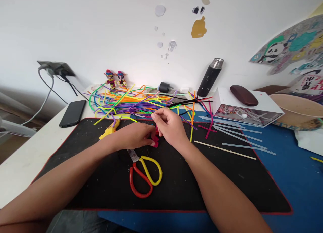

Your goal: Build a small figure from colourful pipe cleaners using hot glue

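Note:
My left hand [138, 136] is over the middle of the black mat, its fingers closed on a small pink-red fuzzy piece [156, 143]. Most of that piece is hidden by the fingers. Close beside it, my right hand [173, 128] has thumb and forefinger pinched together; whatever is between them is too small to make out. Scissors [145, 174] with one red and one yellow handle lie below the hands, blades partly under my left hand. A yellow glue gun [109, 129] lies behind my left forearm.
Colourful pipe cleaners [131, 103] are heaped along the wall. Clear glue sticks [239, 133] and a thin wooden stick [224, 150] lie at the right. A black bottle [210, 77], a white box [247, 106], a phone [72, 113] and two small figures [110, 78] surround the mat [186, 189].

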`<state>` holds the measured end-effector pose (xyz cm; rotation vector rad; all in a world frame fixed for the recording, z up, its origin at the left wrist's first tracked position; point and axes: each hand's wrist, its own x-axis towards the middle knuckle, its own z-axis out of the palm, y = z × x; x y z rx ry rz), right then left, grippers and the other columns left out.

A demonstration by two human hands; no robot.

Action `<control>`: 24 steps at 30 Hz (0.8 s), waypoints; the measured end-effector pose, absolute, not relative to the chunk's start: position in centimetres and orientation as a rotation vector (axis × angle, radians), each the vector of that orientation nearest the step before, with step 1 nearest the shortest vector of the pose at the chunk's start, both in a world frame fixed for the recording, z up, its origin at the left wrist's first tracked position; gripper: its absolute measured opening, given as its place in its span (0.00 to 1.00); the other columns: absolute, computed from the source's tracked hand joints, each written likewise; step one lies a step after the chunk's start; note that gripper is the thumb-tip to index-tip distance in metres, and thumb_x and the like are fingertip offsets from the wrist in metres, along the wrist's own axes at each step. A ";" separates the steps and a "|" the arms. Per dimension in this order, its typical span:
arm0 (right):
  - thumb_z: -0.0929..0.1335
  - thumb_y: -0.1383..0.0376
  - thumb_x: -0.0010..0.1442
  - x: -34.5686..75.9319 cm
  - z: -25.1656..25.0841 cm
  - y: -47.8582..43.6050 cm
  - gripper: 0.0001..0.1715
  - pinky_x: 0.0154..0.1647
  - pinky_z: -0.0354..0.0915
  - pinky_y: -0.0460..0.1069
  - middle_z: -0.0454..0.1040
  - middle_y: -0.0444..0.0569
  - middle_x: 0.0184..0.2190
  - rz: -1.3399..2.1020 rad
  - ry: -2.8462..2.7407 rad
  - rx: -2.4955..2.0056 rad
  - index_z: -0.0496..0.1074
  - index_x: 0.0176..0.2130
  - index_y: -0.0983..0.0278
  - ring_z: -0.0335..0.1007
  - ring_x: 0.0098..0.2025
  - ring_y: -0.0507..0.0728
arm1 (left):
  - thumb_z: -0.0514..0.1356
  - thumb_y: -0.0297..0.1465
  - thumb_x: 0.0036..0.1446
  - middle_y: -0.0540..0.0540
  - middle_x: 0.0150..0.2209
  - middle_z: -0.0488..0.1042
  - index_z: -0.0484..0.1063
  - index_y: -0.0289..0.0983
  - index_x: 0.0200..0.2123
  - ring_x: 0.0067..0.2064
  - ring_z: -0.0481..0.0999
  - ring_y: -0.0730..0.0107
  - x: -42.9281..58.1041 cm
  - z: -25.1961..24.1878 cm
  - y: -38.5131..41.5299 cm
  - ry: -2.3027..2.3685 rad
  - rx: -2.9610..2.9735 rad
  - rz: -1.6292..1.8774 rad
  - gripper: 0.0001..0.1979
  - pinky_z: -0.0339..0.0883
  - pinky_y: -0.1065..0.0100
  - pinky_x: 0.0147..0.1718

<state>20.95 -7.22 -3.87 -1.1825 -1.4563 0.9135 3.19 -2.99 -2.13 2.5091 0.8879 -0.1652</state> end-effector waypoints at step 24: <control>0.68 0.54 0.70 20.9 -3.9 -7.2 0.13 0.20 0.58 0.46 0.70 0.39 0.22 0.928 -1.432 -1.177 0.71 0.36 0.59 0.64 0.18 0.51 | 0.61 0.35 0.66 0.45 0.38 0.82 0.77 0.40 0.40 0.38 0.80 0.58 3.1 -2.6 -2.9 0.928 2.586 -0.173 0.06 0.62 0.66 0.34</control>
